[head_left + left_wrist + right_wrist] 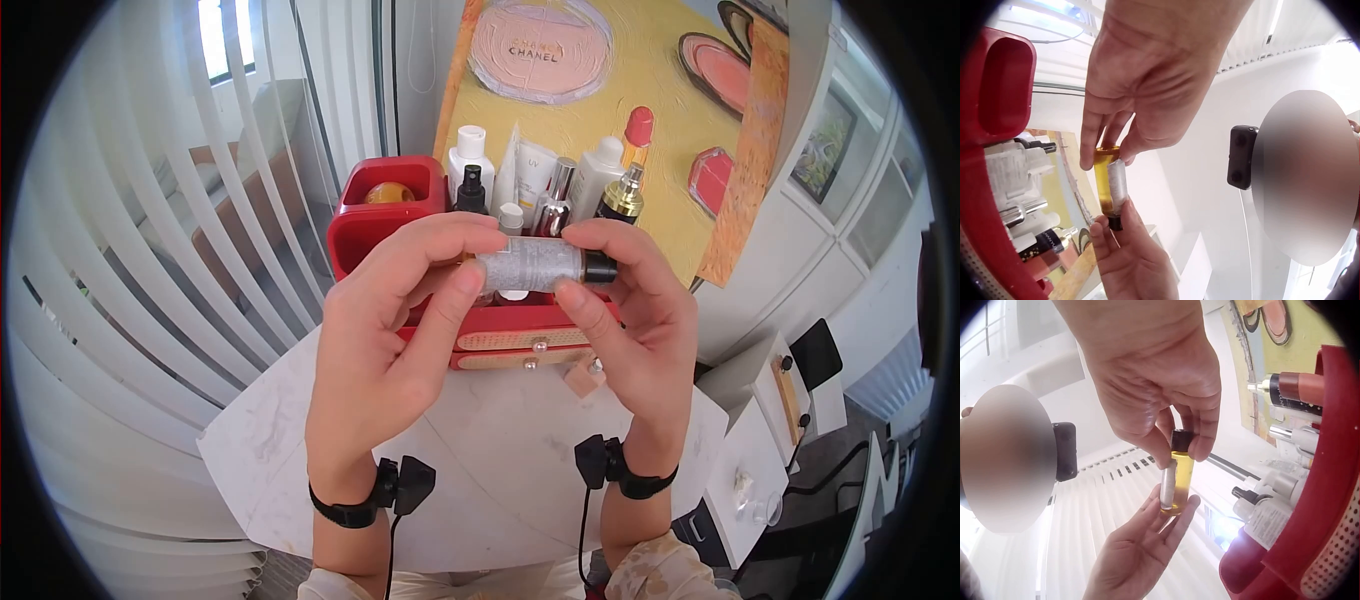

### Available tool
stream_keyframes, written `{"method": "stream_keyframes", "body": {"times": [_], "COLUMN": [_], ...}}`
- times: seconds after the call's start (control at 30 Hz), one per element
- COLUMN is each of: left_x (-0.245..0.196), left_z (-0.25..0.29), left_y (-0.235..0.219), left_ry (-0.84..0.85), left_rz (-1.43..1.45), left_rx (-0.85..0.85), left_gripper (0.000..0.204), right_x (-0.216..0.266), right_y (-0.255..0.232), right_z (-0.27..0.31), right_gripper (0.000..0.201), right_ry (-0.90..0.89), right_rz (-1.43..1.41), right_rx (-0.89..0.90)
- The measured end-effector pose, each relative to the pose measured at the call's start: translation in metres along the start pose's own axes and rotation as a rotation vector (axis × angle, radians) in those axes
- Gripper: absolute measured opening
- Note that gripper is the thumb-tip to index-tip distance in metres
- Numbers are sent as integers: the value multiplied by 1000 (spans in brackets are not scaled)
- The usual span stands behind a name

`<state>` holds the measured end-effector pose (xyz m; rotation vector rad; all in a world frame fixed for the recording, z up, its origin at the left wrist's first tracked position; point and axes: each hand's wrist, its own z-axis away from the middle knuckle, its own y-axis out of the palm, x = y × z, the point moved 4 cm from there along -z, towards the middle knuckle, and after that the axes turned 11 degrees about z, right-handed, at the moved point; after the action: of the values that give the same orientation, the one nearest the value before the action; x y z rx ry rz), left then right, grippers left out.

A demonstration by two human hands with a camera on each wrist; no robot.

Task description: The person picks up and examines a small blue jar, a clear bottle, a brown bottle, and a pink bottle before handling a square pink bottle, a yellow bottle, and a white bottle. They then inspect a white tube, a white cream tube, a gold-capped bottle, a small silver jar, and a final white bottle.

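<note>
Both hands hold a small bottle [530,264] sideways in front of the red cosmetics organizer [390,212]. It has a black cap [600,267] and a silver-grey label; yellow liquid shows through its side in the left wrist view. My left hand [385,330] pinches the base end between thumb and fingers. At the cap end, my right hand [645,335] grips with its thumb on the label and its fingers behind. In the right wrist view the right fingers curl beside the black cap [1181,440].
Behind the hands, the organizer holds a white bottle [471,152], a white tube [534,172], a black spray bottle [471,190] and a gold-topped bottle [624,192]. It stands on a marble-patterned table [490,450]. A small beige block [585,378] lies by its drawers. Vertical blinds [150,250] hang left.
</note>
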<state>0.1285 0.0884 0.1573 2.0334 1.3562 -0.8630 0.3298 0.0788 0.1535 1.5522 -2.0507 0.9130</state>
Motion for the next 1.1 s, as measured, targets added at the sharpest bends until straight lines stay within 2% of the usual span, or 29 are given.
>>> {"method": "stream_keyframes", "body": {"times": [0.13, 0.33, 0.47, 0.6, 0.7, 0.73, 0.8, 0.9, 1.03, 1.1], "left_x": [-2, -1, -3, -4, -6, -7, -6, -5, -2, -6], "left_z": [-1, 2, 0, 1, 4, 5, 7, 8, 9, 9], "left_y": [1, -3, 1, 1, 5, 6, 9, 9, 10, 10], "left_ry": [36, -46, 32, -36, -108, -123, -80, -232, -155, -136], "left_rz": [-22, 23, 11, 42, 41, 13, -71, -285, -260, -282], "left_rx": [-37, -13, -19, 7, -2, 12, 31, 73, 73, 78], "left_gripper": [23, 22, 22, 23, 22, 21, 19, 17, 15, 14], "right_x": [0, -1, 3, 7, 12, 17, 22, 30, 45, 44], "right_y": [2, 3, 3, 0, 2, -1, -4, -8, -7, -10], "right_z": [0, 0, 0, 0, 3, 3, 7, 12, 17, 18], "right_gripper": [36, 35, 34, 35, 35, 39, 38, 37, 36, 35], "right_ry": [0, 12, 7, -87, 45, -3, 29, 49, 88, 27], "right_rz": [-31, -37, -29, 32, -177, -40, -22, 75, 96, 116], "right_rx": [-5, 0, 12, 54, -7, -15, 5, 95, 125, 106]}}
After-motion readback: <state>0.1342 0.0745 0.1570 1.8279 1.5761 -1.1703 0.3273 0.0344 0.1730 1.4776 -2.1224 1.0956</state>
